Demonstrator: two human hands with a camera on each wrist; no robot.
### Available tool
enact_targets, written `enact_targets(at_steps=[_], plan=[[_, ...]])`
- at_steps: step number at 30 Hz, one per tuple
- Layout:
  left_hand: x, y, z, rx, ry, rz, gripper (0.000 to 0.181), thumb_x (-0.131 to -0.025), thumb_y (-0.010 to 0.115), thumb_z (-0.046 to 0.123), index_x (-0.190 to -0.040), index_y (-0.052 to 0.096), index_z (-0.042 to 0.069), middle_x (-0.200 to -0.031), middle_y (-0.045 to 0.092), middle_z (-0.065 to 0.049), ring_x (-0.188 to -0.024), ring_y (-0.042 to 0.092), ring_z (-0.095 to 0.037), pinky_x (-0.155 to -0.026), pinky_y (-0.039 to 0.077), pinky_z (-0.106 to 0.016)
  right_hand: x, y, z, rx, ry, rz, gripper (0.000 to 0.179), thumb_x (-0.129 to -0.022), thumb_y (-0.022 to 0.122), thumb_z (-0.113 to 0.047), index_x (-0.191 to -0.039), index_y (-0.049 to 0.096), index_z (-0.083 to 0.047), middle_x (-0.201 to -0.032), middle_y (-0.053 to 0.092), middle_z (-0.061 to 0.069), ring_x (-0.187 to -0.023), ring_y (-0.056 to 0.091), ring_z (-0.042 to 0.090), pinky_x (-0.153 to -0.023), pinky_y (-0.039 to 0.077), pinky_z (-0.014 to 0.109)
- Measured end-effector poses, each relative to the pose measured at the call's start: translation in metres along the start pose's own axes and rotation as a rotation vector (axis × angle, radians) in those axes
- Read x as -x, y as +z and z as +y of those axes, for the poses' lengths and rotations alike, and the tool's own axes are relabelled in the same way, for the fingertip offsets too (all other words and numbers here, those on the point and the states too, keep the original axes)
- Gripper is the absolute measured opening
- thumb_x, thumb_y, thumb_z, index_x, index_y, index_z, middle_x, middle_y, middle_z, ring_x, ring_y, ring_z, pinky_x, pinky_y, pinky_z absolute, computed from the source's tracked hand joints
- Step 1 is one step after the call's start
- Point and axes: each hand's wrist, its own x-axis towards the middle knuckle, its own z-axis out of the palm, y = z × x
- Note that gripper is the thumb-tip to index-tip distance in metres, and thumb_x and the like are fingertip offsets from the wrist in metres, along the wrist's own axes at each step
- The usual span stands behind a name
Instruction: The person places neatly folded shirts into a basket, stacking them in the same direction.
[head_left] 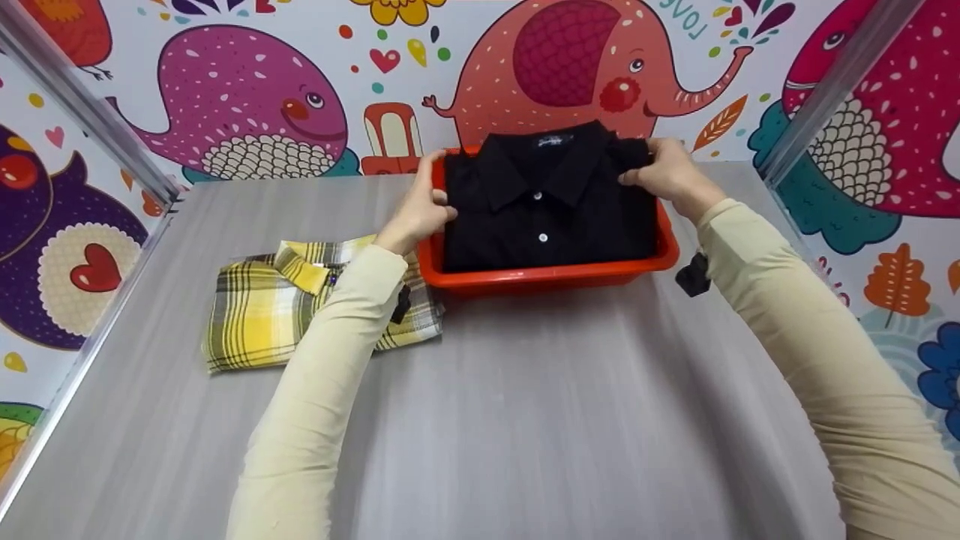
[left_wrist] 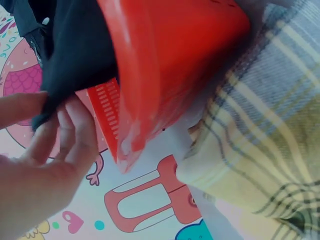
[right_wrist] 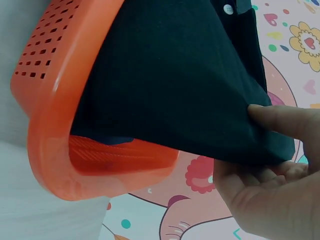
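Observation:
A folded black collared shirt with white buttons lies in a red-orange plastic basket, its collar side raised at the back. My left hand pinches the shirt's left corner between thumb and fingers, as the left wrist view shows with the black cloth. At the opposite corner my right hand grips the cloth, thumb on top and fingers beneath; the right wrist view shows this edge of the shirt lifted above the basket rim. The basket's inside is mostly hidden under the shirt.
A folded yellow plaid shirt lies on the grey table left of the basket, partly behind my left forearm. A wall with cartoon animals stands right behind the basket. Metal posts edge the side panels.

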Motion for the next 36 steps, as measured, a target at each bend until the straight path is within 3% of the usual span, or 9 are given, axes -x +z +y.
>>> enact_targets(at_steps=[4, 7, 14, 24, 28, 33, 36], plan=[[0.004, -0.003, -0.002, -0.065, -0.04, 0.024, 0.06, -0.091, 0.048, -0.01, -0.144, 0.031, 0.009, -0.11, 0.058, -0.019, -0.081, 0.053, -0.024, -0.062, 0.045, -0.029, 0.002, 0.0, 0.003, 0.049, -0.009, 0.048, 0.052, -0.091, 0.059, -0.003, -0.138, 0.037, 0.002, -0.128, 0.047, 0.024, -0.11, 0.047, 0.033, -0.1, 0.043, 0.042], [0.006, -0.008, -0.003, -0.085, -0.069, 0.023, 0.041, -0.092, 0.048, -0.007, -0.132, 0.042, 0.001, -0.121, 0.058, -0.024, -0.092, 0.056, -0.033, -0.068, 0.049, -0.032, 0.004, -0.001, 0.005, 0.064, 0.001, 0.041, 0.054, -0.091, 0.06, -0.004, -0.138, 0.034, 0.0, -0.128, 0.046, 0.023, -0.111, 0.047, 0.034, -0.1, 0.042, 0.044], [0.011, -0.014, -0.004, -0.108, -0.082, -0.017, 0.029, -0.095, 0.049, -0.002, -0.124, 0.051, -0.005, -0.12, 0.058, -0.024, -0.096, 0.056, -0.032, -0.073, 0.051, -0.033, 0.006, -0.003, 0.007, 0.086, -0.007, 0.013, 0.053, -0.09, 0.061, -0.005, -0.136, 0.036, 0.001, -0.132, 0.046, 0.024, -0.118, 0.046, 0.038, -0.103, 0.04, 0.047], [0.02, -0.027, -0.02, -0.182, -0.004, -0.016, 0.023, -0.092, 0.05, -0.005, -0.114, 0.055, -0.011, -0.107, 0.059, -0.023, -0.084, 0.054, -0.021, -0.068, 0.051, -0.029, 0.016, -0.01, 0.023, 0.091, -0.039, 0.011, 0.048, -0.089, 0.06, -0.005, -0.131, 0.04, 0.005, -0.129, 0.047, 0.026, -0.116, 0.047, 0.04, -0.1, 0.042, 0.05], [0.025, -0.038, -0.029, -0.177, -0.022, -0.007, 0.024, -0.091, 0.049, -0.006, -0.114, 0.056, -0.012, -0.107, 0.059, -0.023, -0.088, 0.055, -0.022, -0.066, 0.051, -0.024, 0.023, -0.015, 0.031, 0.101, -0.065, 0.009, 0.047, -0.089, 0.06, -0.006, -0.13, 0.041, 0.005, -0.127, 0.048, 0.025, -0.115, 0.048, 0.04, -0.098, 0.043, 0.05], [0.034, -0.051, -0.042, -0.162, -0.079, 0.0, 0.025, -0.092, 0.048, -0.005, -0.115, 0.055, -0.011, -0.113, 0.058, -0.026, -0.09, 0.054, -0.02, -0.074, 0.053, -0.03, 0.031, -0.016, 0.041, 0.1, -0.088, 0.012, 0.045, -0.088, 0.062, -0.006, -0.129, 0.044, 0.002, -0.124, 0.05, 0.022, -0.111, 0.051, 0.038, -0.095, 0.046, 0.045], [0.04, -0.059, -0.05, -0.166, -0.095, 0.0, 0.026, -0.092, 0.048, -0.004, -0.116, 0.054, -0.012, -0.113, 0.057, -0.025, -0.089, 0.052, -0.018, -0.079, 0.053, -0.035, 0.037, -0.014, 0.046, 0.118, -0.111, 0.022, 0.04, -0.088, 0.061, -0.006, -0.125, 0.047, 0.002, -0.117, 0.051, 0.02, -0.104, 0.052, 0.035, -0.091, 0.051, 0.036]])
